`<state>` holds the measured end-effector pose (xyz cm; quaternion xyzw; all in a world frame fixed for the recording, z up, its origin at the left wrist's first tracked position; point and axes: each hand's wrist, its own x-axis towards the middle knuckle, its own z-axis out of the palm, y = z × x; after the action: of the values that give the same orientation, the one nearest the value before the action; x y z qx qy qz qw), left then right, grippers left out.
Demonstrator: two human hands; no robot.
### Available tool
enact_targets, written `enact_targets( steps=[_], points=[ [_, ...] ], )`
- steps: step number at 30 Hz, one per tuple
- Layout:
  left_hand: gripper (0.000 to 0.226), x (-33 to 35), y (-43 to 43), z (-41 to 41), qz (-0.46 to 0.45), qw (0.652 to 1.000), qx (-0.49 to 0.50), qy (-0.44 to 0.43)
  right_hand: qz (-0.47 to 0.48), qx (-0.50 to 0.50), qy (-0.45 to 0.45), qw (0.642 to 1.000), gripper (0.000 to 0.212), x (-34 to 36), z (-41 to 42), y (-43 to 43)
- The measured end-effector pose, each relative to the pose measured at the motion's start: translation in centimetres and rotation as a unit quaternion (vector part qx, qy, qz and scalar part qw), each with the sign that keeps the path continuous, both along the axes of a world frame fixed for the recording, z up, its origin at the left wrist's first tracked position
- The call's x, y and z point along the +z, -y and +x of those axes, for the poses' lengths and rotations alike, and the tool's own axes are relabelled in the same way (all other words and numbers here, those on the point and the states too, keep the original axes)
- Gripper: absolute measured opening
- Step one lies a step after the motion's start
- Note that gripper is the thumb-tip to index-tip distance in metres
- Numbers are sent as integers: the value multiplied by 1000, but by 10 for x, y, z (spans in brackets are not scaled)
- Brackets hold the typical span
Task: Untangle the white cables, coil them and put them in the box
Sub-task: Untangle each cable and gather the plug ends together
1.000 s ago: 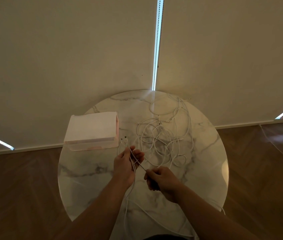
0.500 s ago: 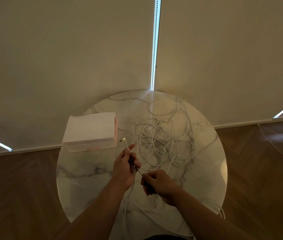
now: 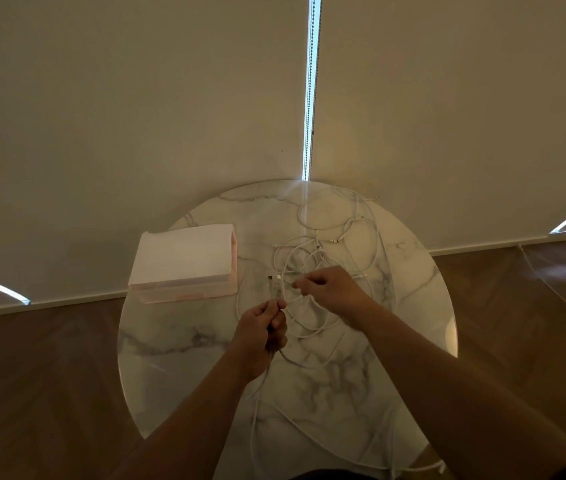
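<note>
Reached forward since a second ago: right hand [image 3: 330,291], fingers pinching a strand over the tangled white cables [image 3: 323,258] mid-counter [image 3: 177,344]. Left hand [image 3: 261,329] fisted round plug-ended cable. Box [image 3: 184,263] just left.

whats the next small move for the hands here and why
Probably draw the right hand back toward the body, pulling its pinched strand free of the tangled cables. The left hand already grips one cable end upright, and nothing is coiled or in the box yet.

Dim warm light; daylight slits between blinds [image 3: 448,98]; wide-angle bending at edges.
</note>
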<state>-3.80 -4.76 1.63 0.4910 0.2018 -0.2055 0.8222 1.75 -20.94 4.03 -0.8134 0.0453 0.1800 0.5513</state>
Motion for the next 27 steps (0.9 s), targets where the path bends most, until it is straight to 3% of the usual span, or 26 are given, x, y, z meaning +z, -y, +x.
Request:
enact_targets(
  steps=[3, 12, 17, 27],
  points=[
    [26, 1, -1, -2, 5, 1000, -21, 11, 36, 57, -60, 996, 22, 7, 10, -11],
    [26, 5, -6, -11, 13, 999, -36, 25, 172, 53, -192, 965, 27, 8, 19, -10],
    [28, 5, -5, -10, 10, 999, -28, 20, 180, 47, -144, 972, 6, 8, 18, -10],
    [36, 2, -2, -2, -39, 999, -26, -19, 107, 16, -31, 994, 15, 2, 17, -20]
  ],
)
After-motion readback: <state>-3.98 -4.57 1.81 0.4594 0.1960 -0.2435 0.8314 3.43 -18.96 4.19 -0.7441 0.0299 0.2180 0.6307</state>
